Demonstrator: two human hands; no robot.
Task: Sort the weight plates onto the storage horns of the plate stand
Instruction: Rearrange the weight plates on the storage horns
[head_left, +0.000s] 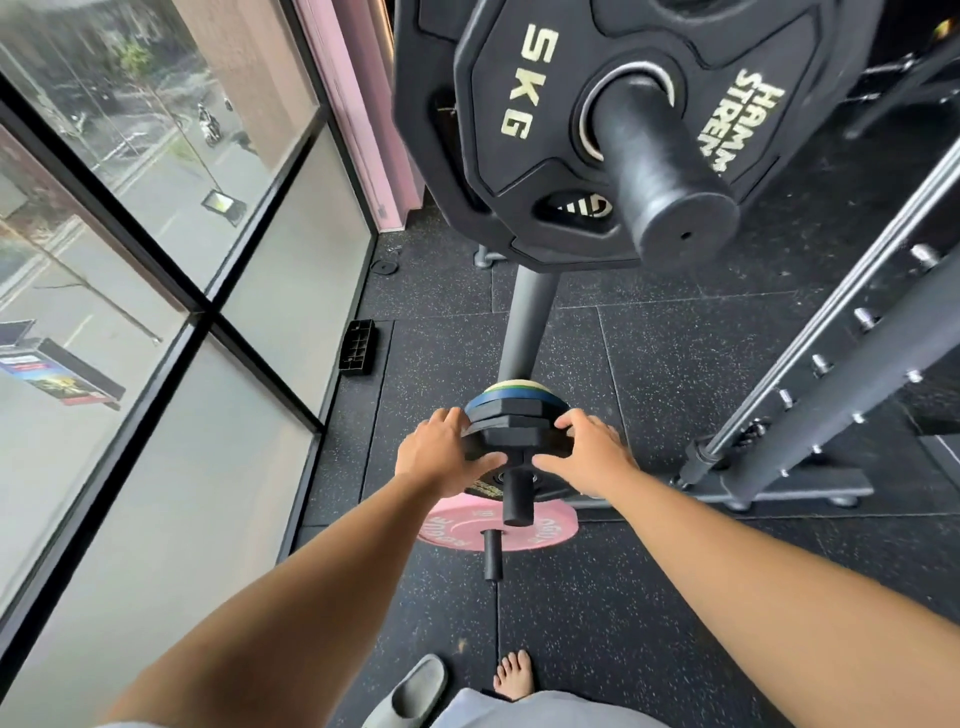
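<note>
Our left hand (441, 453) and right hand (584, 453) hold the small black plate (511, 435) by its sides. We should push it straight along the horn (518, 499), both sides together.

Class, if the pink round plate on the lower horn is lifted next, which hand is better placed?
Left, narrowly. Both hands hold the small black plates, but the left hand hangs over the rim of the pink round plate; the right hand sits mostly beyond its other edge.
</note>
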